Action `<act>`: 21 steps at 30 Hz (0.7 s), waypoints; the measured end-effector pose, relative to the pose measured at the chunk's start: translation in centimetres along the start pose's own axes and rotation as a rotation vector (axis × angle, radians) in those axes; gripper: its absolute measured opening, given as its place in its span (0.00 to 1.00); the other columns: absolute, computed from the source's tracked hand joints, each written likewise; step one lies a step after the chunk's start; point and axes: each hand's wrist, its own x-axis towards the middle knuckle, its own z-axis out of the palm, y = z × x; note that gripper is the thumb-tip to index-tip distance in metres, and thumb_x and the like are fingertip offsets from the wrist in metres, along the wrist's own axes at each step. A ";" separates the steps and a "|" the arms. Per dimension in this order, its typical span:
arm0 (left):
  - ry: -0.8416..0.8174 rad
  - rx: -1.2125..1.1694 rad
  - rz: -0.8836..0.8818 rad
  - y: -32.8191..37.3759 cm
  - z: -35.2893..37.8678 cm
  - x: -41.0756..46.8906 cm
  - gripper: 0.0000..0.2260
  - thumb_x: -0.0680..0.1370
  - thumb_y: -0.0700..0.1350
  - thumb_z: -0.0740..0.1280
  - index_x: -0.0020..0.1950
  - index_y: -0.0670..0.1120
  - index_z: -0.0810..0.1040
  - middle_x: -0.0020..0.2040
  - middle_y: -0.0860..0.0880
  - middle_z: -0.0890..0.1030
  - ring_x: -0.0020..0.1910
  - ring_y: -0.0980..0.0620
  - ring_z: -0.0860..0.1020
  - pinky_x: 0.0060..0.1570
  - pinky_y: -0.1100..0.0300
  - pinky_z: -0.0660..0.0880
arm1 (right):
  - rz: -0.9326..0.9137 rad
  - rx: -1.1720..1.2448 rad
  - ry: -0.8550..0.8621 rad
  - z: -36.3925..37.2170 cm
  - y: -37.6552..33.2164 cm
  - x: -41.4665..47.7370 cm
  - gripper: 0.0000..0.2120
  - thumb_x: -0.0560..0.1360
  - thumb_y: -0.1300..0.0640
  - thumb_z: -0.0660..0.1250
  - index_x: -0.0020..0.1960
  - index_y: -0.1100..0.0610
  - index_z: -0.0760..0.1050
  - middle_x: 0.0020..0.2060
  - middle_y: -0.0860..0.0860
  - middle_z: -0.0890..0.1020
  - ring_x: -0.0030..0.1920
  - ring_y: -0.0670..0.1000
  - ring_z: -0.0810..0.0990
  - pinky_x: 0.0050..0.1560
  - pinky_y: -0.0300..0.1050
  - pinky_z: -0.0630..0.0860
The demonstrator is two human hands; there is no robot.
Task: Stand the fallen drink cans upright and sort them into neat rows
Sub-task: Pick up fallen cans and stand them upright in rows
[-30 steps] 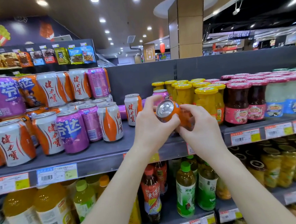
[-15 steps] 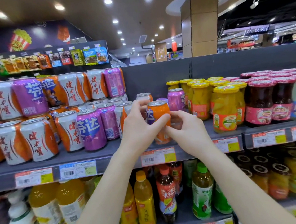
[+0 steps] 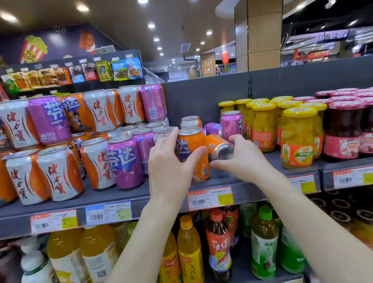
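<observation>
An orange drink can (image 3: 193, 149) stands upright on the grey shelf (image 3: 117, 194), and my left hand (image 3: 171, 168) is wrapped around its left side. Right beside it a second orange can (image 3: 218, 146) lies on its side, silver base toward me. My right hand (image 3: 242, 161) grips that fallen can, fingers over it and thumb under. Behind them a purple can (image 3: 211, 128) also lies on its side. A purple can (image 3: 231, 124) and a white-and-orange can (image 3: 190, 121) stand upright further back.
Upright and stacked cans (image 3: 96, 163) fill the shelf to the left. Yellow-lidded fruit jars (image 3: 296, 137) and red-lidded jars (image 3: 344, 130) stand close on the right. Price tags (image 3: 210, 198) line the shelf edge. Juice and tea bottles (image 3: 189, 253) sit on the shelf below.
The orange can, held tilted in both hands a second ago, now stands upright on the shelf. My right hand has left it and closed on the fallen orange can beside it.
</observation>
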 end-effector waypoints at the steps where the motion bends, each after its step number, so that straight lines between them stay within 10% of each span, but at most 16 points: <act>1: -0.001 0.010 -0.001 0.0 0.2 0.0 0.36 0.74 0.61 0.75 0.76 0.46 0.73 0.64 0.47 0.80 0.64 0.48 0.77 0.65 0.53 0.74 | 0.003 -0.041 -0.019 0.4 -0.1 0.3 0.41 0.63 0.33 0.76 0.68 0.52 0.68 0.58 0.51 0.78 0.57 0.54 0.79 0.53 0.52 0.80; 7: 0.054 0.090 0.049 0.0 1.1 -0.2 0.35 0.74 0.61 0.74 0.75 0.43 0.73 0.63 0.45 0.80 0.62 0.47 0.75 0.60 0.63 0.65 | 0.039 -0.323 0.080 0.7 -1.8 1.1 0.34 0.67 0.33 0.72 0.61 0.55 0.71 0.56 0.54 0.79 0.59 0.59 0.77 0.59 0.55 0.75; 10: 0.076 0.127 0.062 -0.2 1.4 -0.2 0.35 0.75 0.61 0.74 0.75 0.43 0.73 0.62 0.45 0.80 0.61 0.47 0.75 0.58 0.63 0.66 | 0.137 -0.046 0.034 -0.1 -1.2 1.1 0.31 0.63 0.34 0.71 0.53 0.57 0.76 0.47 0.53 0.82 0.48 0.55 0.80 0.41 0.47 0.77; 14: 0.126 0.118 0.069 -0.3 1.9 -0.1 0.33 0.74 0.59 0.75 0.74 0.43 0.74 0.63 0.45 0.75 0.62 0.48 0.75 0.57 0.64 0.69 | 0.210 0.188 0.058 -1.2 -0.2 0.8 0.37 0.55 0.30 0.66 0.52 0.57 0.81 0.45 0.53 0.84 0.45 0.55 0.83 0.44 0.52 0.83; 17: 0.162 0.122 0.047 -0.2 2.3 -0.4 0.32 0.74 0.58 0.77 0.72 0.44 0.75 0.62 0.44 0.73 0.60 0.47 0.75 0.53 0.61 0.73 | 0.189 0.329 0.063 -1.3 0.3 0.4 0.22 0.64 0.41 0.71 0.47 0.58 0.83 0.40 0.53 0.83 0.41 0.51 0.80 0.37 0.47 0.79; 21: 0.322 0.162 0.117 1.1 2.7 -1.4 0.23 0.75 0.53 0.77 0.65 0.43 0.77 0.57 0.43 0.75 0.54 0.44 0.73 0.55 0.52 0.74 | 0.195 0.628 0.010 -1.7 0.6 0.4 0.12 0.67 0.51 0.76 0.42 0.60 0.83 0.39 0.55 0.85 0.43 0.55 0.83 0.51 0.55 0.82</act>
